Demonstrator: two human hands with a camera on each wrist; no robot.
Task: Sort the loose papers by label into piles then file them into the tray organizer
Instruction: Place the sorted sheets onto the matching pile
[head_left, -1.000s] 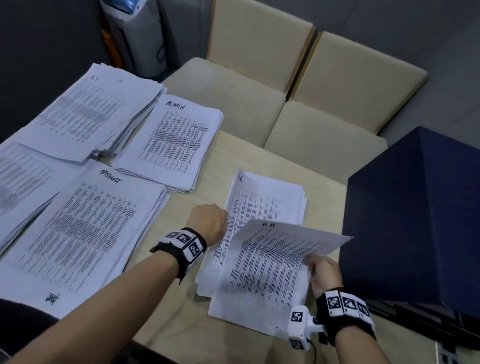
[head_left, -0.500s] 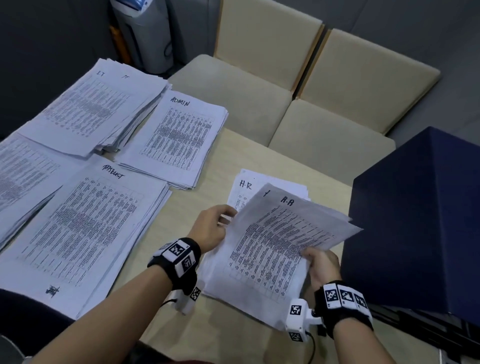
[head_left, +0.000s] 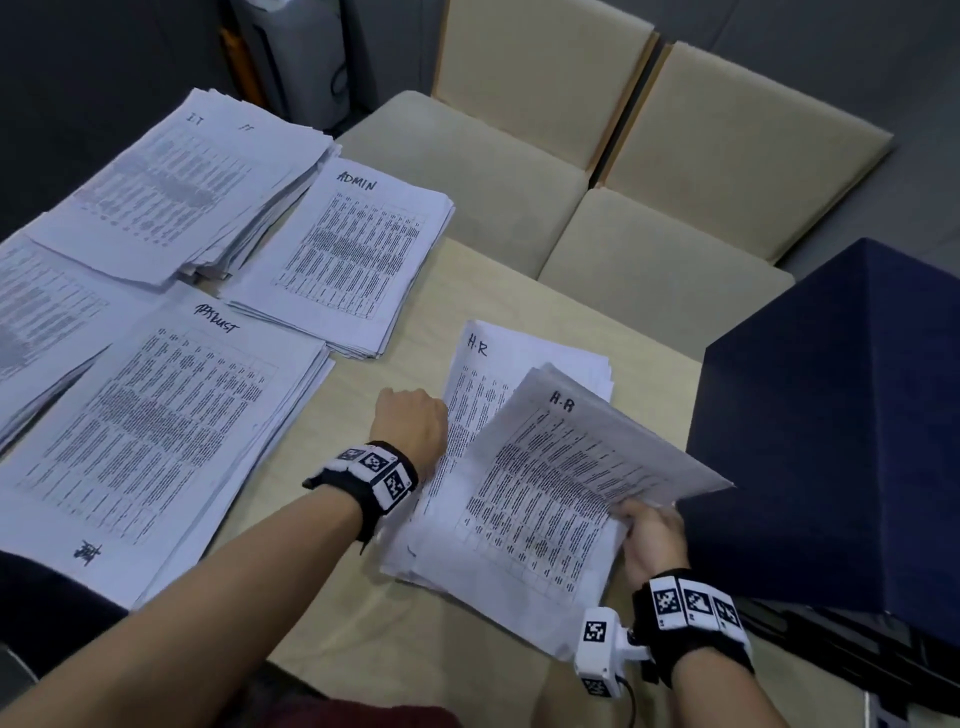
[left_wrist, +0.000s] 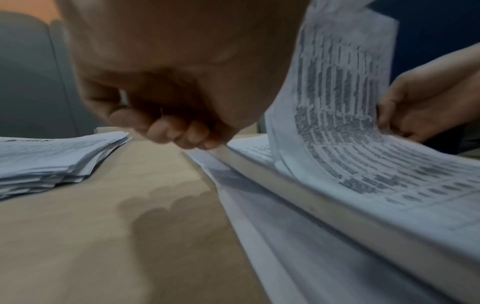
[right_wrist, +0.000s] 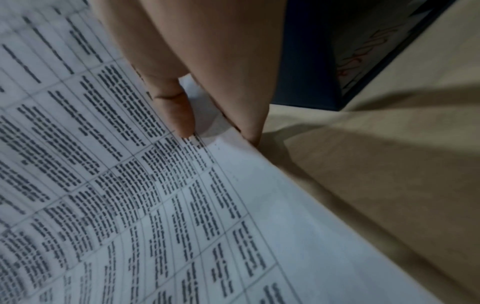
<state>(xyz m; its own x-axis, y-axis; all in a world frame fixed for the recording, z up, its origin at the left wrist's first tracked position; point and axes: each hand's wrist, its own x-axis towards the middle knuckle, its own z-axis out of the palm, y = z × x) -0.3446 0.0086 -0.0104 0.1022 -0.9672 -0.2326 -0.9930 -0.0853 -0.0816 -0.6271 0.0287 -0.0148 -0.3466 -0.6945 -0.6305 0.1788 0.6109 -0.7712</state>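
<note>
Papers, head view: sorted piles lie on the table (head_left: 415, 322), an IT pile (head_left: 197, 182), an ADMIN pile (head_left: 353, 260) and one with an unreadable label (head_left: 156, 431); the H.R pile (head_left: 498, 395) sits nearest, beside a dark blue box (head_left: 831, 415). Sorting looks nearly finished; filing seems not yet begun. Right hand (head_left: 649, 535) pinches the raised edge of the top H.R sheets (head_left: 571, 478).

Left wrist view: left hand (left_wrist: 168, 115), fingers curled, holds nothing I can see, fingertips at the pile's edge.

Right wrist view: thumb (right_wrist: 176, 111) on top, fingers beneath, clamped on the sheets.
</note>
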